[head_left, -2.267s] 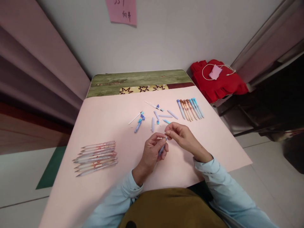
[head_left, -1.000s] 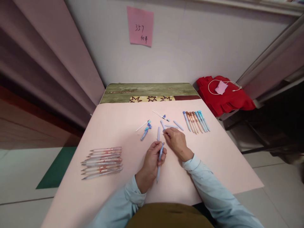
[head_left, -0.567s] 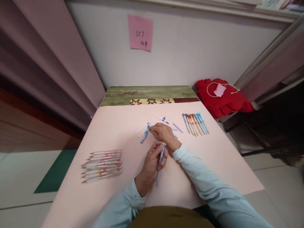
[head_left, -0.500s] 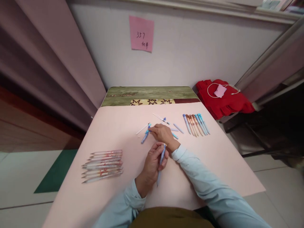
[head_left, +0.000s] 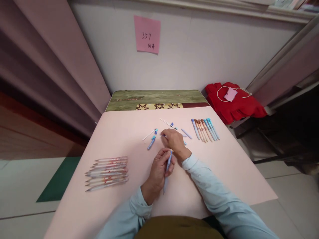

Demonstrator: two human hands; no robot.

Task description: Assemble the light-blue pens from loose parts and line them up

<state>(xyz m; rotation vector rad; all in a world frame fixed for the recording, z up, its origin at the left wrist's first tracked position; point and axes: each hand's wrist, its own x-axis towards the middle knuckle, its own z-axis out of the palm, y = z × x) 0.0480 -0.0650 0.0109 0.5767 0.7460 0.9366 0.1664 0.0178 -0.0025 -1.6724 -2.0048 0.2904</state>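
Note:
My left hand (head_left: 157, 167) is closed around a blue pen barrel (head_left: 168, 164). The barrel stands tilted, its tapered tip toward me and its pale upper end near my right wrist. Just beyond it, my right hand (head_left: 174, 141) is low over the table with fingers bent together. A bluish bit shows at its fingertips, too small to make out. To the left of that hand lie a blue pen piece with a light-blue end (head_left: 151, 143), small blue cap parts (head_left: 156, 131) and a thin white refill (head_left: 149, 134). Part of a light-blue piece (head_left: 184, 143) shows past the right hand.
Another white refill (head_left: 164, 122) and a lavender barrel (head_left: 186, 133) lie farther back. Capped pens (head_left: 204, 130) form a row at the right, and several clear pens (head_left: 107, 173) at the left. A red cloth (head_left: 233, 106) with a white cord sits beyond the table's right edge.
My right hand has drawn back to the right from the small blue cap parts, leaving them uncovered. My left hand keeps hold of the pen barrel, almost still.

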